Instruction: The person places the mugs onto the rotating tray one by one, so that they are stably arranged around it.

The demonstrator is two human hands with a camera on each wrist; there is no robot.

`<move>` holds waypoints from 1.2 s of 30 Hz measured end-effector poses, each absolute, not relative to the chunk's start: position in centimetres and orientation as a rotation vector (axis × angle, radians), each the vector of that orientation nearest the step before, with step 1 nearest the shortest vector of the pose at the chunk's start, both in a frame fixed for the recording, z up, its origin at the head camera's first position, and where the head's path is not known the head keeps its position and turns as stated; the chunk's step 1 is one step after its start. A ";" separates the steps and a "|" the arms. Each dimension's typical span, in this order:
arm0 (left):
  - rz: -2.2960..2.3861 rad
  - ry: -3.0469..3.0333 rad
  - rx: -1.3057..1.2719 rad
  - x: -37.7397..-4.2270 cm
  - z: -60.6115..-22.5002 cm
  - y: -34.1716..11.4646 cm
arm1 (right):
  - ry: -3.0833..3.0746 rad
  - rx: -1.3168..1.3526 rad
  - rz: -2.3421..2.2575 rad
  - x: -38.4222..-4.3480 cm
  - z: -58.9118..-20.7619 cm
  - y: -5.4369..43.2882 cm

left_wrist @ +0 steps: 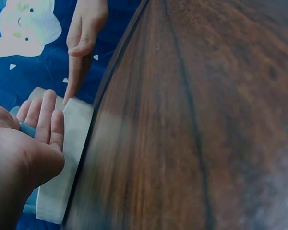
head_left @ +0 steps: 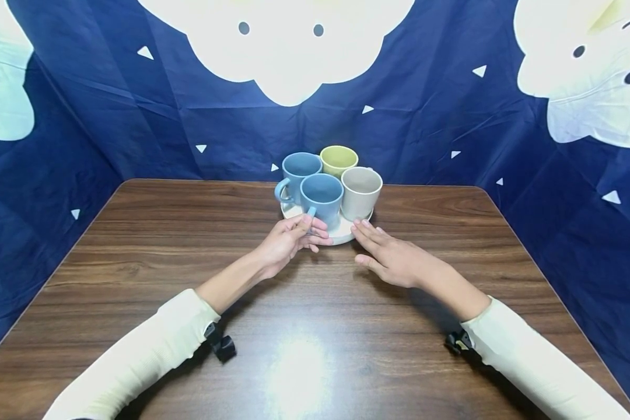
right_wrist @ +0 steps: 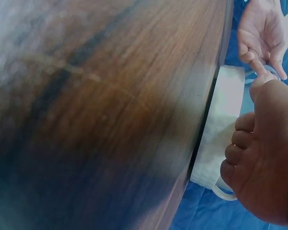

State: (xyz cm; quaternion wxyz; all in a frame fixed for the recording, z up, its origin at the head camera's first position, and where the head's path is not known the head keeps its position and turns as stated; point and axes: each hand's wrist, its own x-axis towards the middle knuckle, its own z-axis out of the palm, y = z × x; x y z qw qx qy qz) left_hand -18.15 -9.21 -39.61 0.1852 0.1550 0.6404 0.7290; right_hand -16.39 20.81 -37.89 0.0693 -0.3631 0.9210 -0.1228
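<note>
A round white tray (head_left: 342, 238) near the far table edge bears several mugs. In the head view my left hand (head_left: 294, 236) pinches the handle of the front blue mug (head_left: 322, 201) between thumb and forefinger, its other fingers extended along the tray rim. Beside that mug stands a light grey mug (head_left: 361, 195). My right hand (head_left: 396, 259) has straight fingers, with the tips right at the tray's front right rim, below the grey mug. The right wrist view shows the tray's side (right_wrist: 218, 124) close to the right hand (right_wrist: 269, 158), which hides most of the mugs.
Behind on the tray stand another blue mug (head_left: 300, 166), its handle facing left, and a yellow-green mug (head_left: 339, 158). The brown wooden table (head_left: 163, 245) reaches toward me, with a glare patch at the front. A dark blue cloth (head_left: 425, 128) hangs behind the table.
</note>
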 end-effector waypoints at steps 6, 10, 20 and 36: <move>2.048 1.814 0.415 -18.2 -39.9 -8.7 | 2.773 -1.089 -0.364 -16.4 -37.9 20.9; 2.048 1.808 0.414 -18.2 -39.8 -8.8 | 2.775 -1.085 -0.358 -16.3 -37.7 20.8; 2.036 1.785 0.415 -18.1 -39.6 -9.0 | 2.775 -1.077 -0.368 -16.1 -37.6 20.7; 2.005 1.842 0.371 -17.8 -39.5 -9.8 | 2.782 -1.064 -0.371 -16.1 -37.5 20.7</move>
